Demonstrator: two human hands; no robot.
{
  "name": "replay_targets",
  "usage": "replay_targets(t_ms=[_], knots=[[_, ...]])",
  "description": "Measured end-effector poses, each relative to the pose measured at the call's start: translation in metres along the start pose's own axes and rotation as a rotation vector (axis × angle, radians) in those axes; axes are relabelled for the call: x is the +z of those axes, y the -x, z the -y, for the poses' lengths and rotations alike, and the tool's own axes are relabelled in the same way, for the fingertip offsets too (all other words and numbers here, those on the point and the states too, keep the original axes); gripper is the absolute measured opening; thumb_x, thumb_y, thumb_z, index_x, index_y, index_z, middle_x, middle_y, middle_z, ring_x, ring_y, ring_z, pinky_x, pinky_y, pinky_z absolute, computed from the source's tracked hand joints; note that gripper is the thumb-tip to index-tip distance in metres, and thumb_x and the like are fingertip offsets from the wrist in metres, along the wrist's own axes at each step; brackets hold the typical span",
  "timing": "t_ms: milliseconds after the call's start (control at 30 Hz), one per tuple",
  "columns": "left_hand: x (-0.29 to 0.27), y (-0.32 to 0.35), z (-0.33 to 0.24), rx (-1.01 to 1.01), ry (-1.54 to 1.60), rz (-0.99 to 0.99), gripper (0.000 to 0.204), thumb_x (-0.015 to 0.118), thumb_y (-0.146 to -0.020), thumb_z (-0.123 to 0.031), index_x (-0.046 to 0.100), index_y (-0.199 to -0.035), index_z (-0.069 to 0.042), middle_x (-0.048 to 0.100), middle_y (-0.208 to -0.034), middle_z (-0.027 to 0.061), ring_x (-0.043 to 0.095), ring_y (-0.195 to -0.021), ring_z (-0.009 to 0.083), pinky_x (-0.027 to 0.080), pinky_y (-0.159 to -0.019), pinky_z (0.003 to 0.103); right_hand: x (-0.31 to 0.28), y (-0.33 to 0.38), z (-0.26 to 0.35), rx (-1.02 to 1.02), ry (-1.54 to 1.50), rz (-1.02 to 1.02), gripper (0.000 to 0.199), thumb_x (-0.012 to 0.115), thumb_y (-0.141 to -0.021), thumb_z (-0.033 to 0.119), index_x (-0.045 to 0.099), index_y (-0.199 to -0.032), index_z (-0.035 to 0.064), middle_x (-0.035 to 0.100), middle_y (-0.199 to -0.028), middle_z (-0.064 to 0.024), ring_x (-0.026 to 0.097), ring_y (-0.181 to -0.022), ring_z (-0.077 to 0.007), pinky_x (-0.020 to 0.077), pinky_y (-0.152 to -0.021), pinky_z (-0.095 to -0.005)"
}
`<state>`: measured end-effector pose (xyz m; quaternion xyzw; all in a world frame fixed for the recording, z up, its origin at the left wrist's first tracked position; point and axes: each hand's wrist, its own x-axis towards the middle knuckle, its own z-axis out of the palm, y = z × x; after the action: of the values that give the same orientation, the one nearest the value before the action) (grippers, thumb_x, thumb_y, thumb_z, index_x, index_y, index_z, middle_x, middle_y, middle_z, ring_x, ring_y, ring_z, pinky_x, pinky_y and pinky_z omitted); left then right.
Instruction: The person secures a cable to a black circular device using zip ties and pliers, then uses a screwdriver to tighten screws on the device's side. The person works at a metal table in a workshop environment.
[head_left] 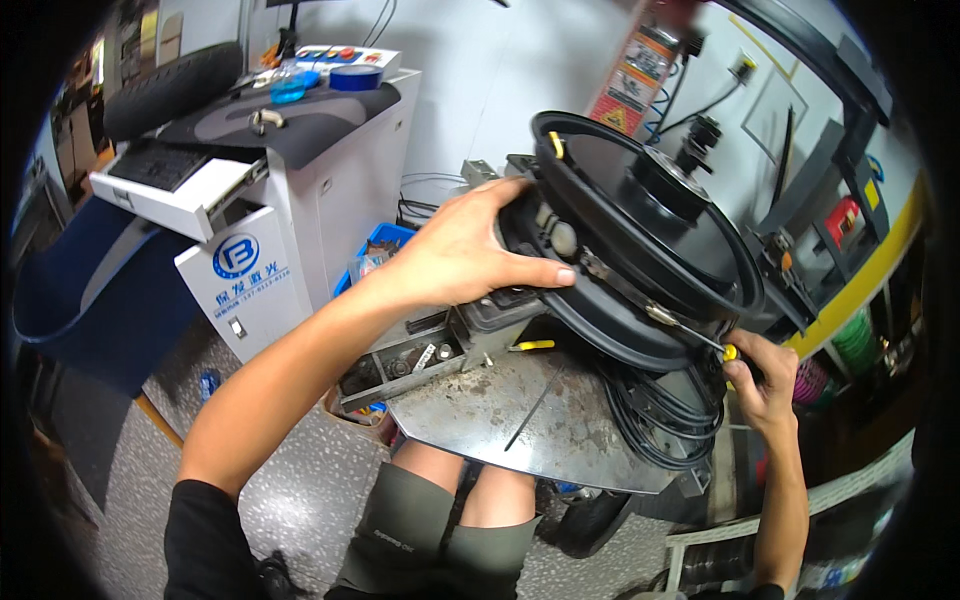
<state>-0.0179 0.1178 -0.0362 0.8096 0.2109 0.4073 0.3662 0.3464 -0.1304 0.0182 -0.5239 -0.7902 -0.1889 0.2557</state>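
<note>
Prying is the step going on: your left hand [470, 250] is gripping the black wheel [640, 235] on the metal stand [540, 420], your right hand [765, 375] is clenching a screwdriver [665, 320] at the right rim. Next needs steady levering.

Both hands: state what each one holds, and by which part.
The left hand grips the black wheel by its near rim. The right hand holds a screwdriver by its yellow-and-black handle.
</note>
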Motion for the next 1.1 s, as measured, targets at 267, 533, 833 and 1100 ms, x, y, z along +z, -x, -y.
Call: replay_targets(t_ms=[267,533,833,1100], knots=[[0.003,0.003,0.012,0.075,0.053,-0.032,0.119,0.099,-0.08,-0.057,0.05,-0.163,0.012,0.057,-0.164,0.031,0.052,-0.157,0.0399,0.037,-0.134,0.045,-0.025,-0.014,0.004,0.628,-0.551,0.381,0.054,0.075,-0.109,0.048,0.079,-0.113,-0.0053,0.063,-0.076,0.0002,0.053,-0.064,-0.0075,0.0398,-0.058,-0.0282],[-0.029,0.002,0.024,-0.053,0.316,0.007,0.072,0.074,-0.108,-0.043,0.061,-0.158,0.007,0.064,-0.16,0.0236,0.058,-0.151,0.0293,0.041,-0.129,0.041,-0.019,0.022,0.024,0.57,-0.055,0.224,0.047,0.084,-0.097,0.042,0.069,-0.089,-0.0023,0.063,-0.074,-0.0067,0.057,-0.068,-0.014,0.0434,-0.065,-0.0324],[-0.011,-0.053,0.062,-0.151,0.271,-0.034,0.059,0.049,-0.118,-0.03,0.054,-0.166,0.003,0.063,-0.164,0.0203,0.056,-0.154,0.0302,0.034,-0.132,0.039,0.102,-0.009,0.147,0.771,-0.449,-0.76,0.024,0.075,-0.112,0.015,0.059,-0.096,0.0065,0.058,-0.083,-0.0009,0.051,-0.07,-0.0074,0.043,-0.063,-0.026],[0.013,-0.101,0.049,-0.24,0.41,-0.05,0.051,0.046,-0.115,-0.02,0.063,-0.157,0.001,0.07,-0.153,0.0195,0.061,-0.145,0.0269,0.041,-0.126,0.039,0.124,-0.071,0.149,0.53,0.157,-0.745,0.052,0.102,-0.08,0.013,0.051,-0.085,0.0027,0.047,-0.087,-0.0071,0.046,-0.075,-0.0226,0.0408,-0.067,-0.037]])
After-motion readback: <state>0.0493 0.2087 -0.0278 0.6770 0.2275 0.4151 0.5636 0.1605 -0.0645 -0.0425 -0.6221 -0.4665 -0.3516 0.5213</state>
